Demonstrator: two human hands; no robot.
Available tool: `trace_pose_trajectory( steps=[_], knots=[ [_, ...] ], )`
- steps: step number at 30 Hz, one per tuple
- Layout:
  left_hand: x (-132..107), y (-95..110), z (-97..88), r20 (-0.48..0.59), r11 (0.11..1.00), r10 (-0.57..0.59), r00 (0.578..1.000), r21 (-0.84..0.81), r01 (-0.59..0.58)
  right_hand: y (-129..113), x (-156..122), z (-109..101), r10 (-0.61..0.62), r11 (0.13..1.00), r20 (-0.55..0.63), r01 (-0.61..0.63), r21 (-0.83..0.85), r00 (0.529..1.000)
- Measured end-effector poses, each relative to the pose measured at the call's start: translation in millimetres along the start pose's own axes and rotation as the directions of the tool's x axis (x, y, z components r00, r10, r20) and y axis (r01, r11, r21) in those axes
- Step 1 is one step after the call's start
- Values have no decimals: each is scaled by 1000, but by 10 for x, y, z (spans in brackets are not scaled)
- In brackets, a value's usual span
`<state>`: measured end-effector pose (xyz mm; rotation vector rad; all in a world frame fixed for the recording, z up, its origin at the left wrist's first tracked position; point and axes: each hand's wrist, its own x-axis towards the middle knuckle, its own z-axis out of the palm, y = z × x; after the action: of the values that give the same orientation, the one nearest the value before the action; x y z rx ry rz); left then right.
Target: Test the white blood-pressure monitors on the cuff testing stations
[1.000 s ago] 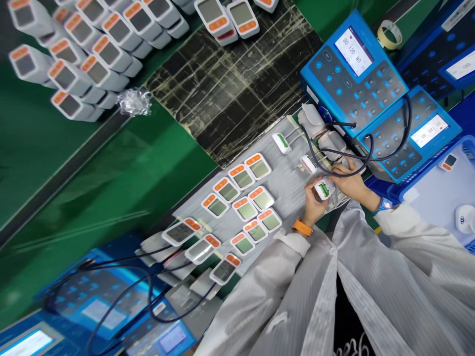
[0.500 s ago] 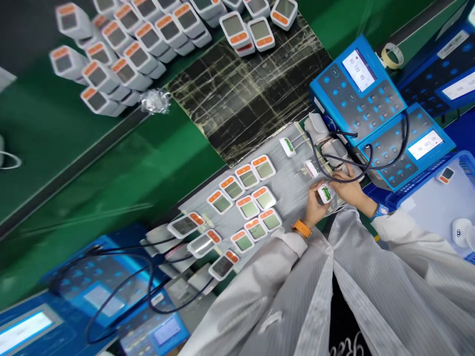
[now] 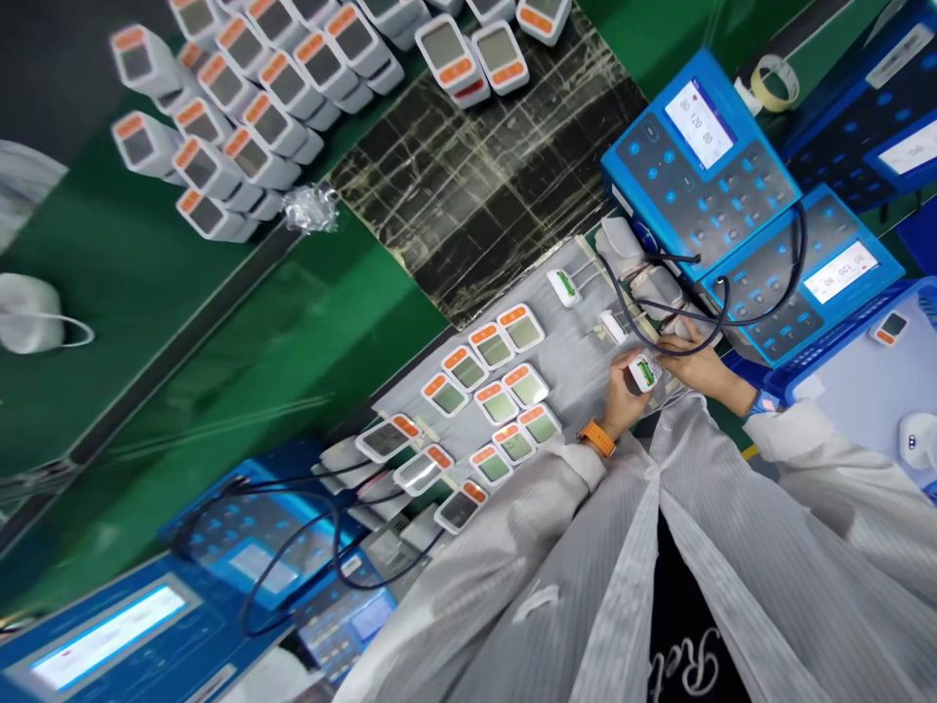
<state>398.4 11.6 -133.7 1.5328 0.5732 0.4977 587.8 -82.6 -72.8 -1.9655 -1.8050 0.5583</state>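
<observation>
My left hand point(image 3: 624, 398), with an orange watch band on its wrist, is closed around a small white monitor point(image 3: 644, 374). Its end faces up and shows a green patch inside an opening. Against the other side of that monitor is my right hand point(image 3: 694, 366), its fingers bent by the dark tubing and a grey cuff point(image 3: 657, 293); what they pinch is hidden. Two more white monitors stand on end nearby, one with a green opening point(image 3: 563, 287) and one farther down point(image 3: 613, 327). Several orange-buttoned monitors point(image 3: 522, 328) lie in rows on the grey mat point(image 3: 567, 361).
Blue testers point(image 3: 703, 161) with lit screens stand at right, dark tubes looping from them. A blue bin point(image 3: 827, 351) sits beside my right arm. Stacked monitors point(image 3: 270, 127) fill the upper left, near crumpled clear plastic point(image 3: 311, 207). More testers point(image 3: 256, 557) occupy the lower left.
The view has shifted and turned slightly, bringing more of the lower-left tester into sight. Both hands stay at the same white monitor, with little visible movement.
</observation>
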Motion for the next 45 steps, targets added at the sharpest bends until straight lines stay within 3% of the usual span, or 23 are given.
trace_pose_trajectory(
  steps=[8, 24, 28, 31, 35, 39, 45],
  knots=[
    [19, 67, 53, -53, 1000, -14, 998, -19, 13, -32, -13, 54, 52, 999, 35, -52, -12, 998],
    [49, 95, 121, -65, 1000, 21, 998, -11, -21, -23, 32, -7, -21, 981, 78, 36, -192, 997],
    [66, 134, 158, -49, 994, 79, 996, 85, -74, -57, 8, -64, -41, 976, 71, 55, -209, 997],
    [110, 130, 197, -76, 984, 103, 992, 156, -90, -221, -35, -107, 48, 973, -78, -65, -223, 996],
    [189, 107, 196, -55, 990, 97, 994, 112, -90, -490, -61, -62, 315, 904, -233, -366, -222, 920],
    [66, 140, -26, -51, 997, 46, 998, 61, -43, -584, -11, 9, 485, 797, -218, -531, -287, 847],
    [-553, 271, -843, -277, 997, -37, 960, 60, 56, -614, 46, -48, 555, 725, -218, -595, -347, 803]
  ],
)
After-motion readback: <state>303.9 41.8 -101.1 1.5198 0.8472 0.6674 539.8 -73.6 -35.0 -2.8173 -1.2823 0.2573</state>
